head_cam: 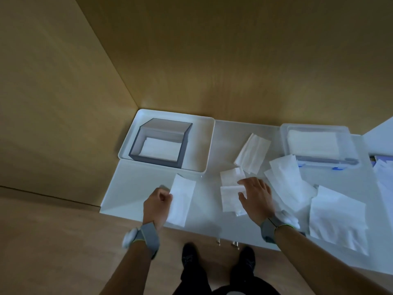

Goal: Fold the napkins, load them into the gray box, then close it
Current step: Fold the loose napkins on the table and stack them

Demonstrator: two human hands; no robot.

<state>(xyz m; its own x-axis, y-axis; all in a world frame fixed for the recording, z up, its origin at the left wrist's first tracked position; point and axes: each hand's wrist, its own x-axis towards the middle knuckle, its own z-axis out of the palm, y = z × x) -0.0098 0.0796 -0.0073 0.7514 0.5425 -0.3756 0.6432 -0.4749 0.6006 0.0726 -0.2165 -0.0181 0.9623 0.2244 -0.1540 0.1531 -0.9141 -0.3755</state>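
The gray box (pixel 158 159) stands open in a white tray (pixel 204 145) at the back left, lid tilted up, with a white napkin lying inside. My left hand (pixel 157 202) pinches the left edge of a folded white napkin (pixel 181 202) on the table. My right hand (pixel 256 195), fingers spread, rests on a small folded napkin (pixel 230 199) at the table's middle. Another folded napkin (pixel 252 153) lies behind it. Several unfolded napkins (pixel 336 218) are spread to the right.
A clear plastic bin (pixel 319 143) with blue clips and a closed lid holds white napkins at the back right. Wooden walls enclose the white table (pixel 131 188) at the left and back. My shoes stand below the table's front edge.
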